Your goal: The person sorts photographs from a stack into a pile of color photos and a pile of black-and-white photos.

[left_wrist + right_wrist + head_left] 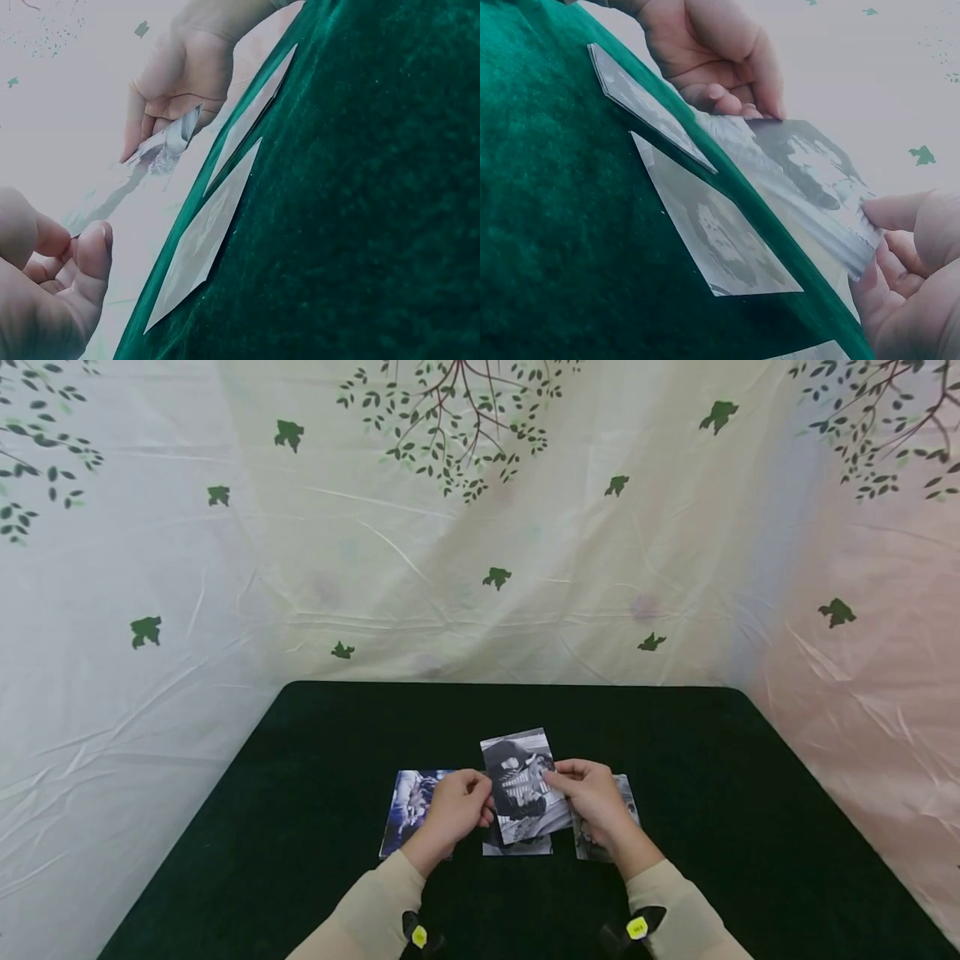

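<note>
Two hands (525, 802) pinch b&w photo (522, 783), no legible text

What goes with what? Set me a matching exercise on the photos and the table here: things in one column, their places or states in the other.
Things:
1. black-and-white photo
2. bluish photo
3. table

Places or states:
A. covered in dark green cloth
B. raised, pinched by the left hand and the right hand
C. lying flat, leftmost of the row

Pairs: 1-B, 2-C, 3-A
</note>
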### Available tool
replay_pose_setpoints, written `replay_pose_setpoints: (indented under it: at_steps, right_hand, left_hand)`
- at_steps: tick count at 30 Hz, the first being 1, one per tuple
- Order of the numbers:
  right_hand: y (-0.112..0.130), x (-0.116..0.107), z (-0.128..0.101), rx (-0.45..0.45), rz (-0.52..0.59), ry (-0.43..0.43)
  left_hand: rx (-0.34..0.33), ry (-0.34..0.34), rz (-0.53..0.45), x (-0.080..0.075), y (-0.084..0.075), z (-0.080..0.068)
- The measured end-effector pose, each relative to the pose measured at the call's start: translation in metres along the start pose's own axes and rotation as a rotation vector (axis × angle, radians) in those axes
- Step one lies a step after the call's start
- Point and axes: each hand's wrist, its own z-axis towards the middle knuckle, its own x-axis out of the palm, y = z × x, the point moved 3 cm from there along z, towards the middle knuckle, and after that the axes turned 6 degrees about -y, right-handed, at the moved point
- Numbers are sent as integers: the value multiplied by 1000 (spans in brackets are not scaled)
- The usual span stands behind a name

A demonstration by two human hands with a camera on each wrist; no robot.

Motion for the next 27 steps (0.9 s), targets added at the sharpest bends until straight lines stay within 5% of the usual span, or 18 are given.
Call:
replay_pose_setpoints:
  at_steps: [8,16,21,27]
  right_hand:
    - [0,-5,2,-4,-68,7]
    - [3,-24,0,-27,-165,1]
    - [-3,-48,-3,-6,-196,-32]
    - [-21,-86,-5,14,-248,-73]
  left_hand:
    - [-19,-21,16,0,2,-2]
    - [-25,-40,-80,13,-8,3]
    - [-44,-60,-113,36,-18,6]
    - [-2,-68,-24,80,-27,11]
